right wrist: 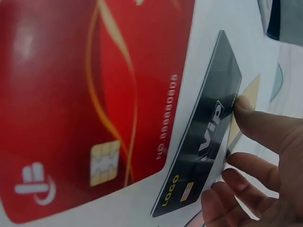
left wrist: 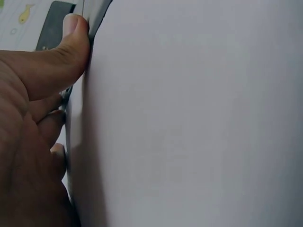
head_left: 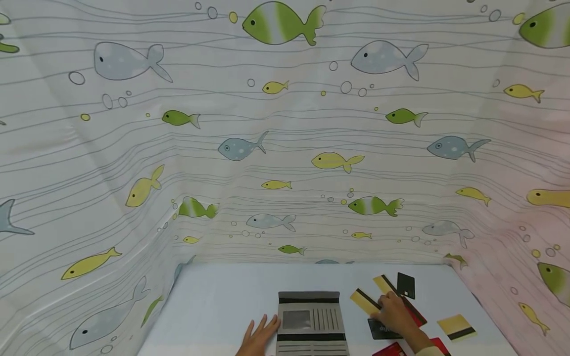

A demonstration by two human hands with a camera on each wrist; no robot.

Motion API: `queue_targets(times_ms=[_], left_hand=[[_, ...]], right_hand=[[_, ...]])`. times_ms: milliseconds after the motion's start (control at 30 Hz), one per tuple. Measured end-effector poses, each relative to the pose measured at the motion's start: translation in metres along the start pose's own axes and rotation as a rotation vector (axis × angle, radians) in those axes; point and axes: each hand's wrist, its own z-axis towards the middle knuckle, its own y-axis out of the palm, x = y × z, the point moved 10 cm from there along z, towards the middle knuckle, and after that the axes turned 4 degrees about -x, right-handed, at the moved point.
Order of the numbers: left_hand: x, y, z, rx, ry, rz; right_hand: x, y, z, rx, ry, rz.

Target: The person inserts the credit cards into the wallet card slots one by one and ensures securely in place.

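Note:
An open grey wallet [head_left: 311, 319] with black bands, a clear window and slot lines lies in front of me. My left hand [head_left: 259, 336] rests at its left edge, fingers spread; in the left wrist view the thumb [left wrist: 71, 42] lies along an edge beside a dark grey panel. To the right, my right hand [head_left: 394, 314] pinches a gold card [head_left: 364, 300] with a black stripe near its lower corner. Right below it lies a black VIP card [head_left: 382, 330], close by the thumb [right wrist: 248, 109] in the right wrist view.
Around the right hand lie another gold card [head_left: 382, 283], a black card [head_left: 406, 285] with a chip, and a red card [head_left: 415, 311]. A gold card [head_left: 456, 327] lies farther right, and a red card [right wrist: 109, 85] nearer me. Fish-print sheeting [head_left: 285, 123] surrounds the white table [head_left: 213, 296].

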Motion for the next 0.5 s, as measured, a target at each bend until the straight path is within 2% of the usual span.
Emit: queue_targets(times_ms=[167,433,500], left_hand=[[0.002,0.000,-0.001,0.031,0.017,0.052],[-0.002,0.002,-0.001,0.019,-0.016,0.071],[-0.003,0.002,0.000,0.021,-0.014,0.085]], right_hand=[[0.001,-0.001,0.005,-0.033,0.025,0.047],[0.015,0.011,0.015,-0.216,0.164,0.108],[0.016,0.011,0.017,-0.231,0.163,0.118]])
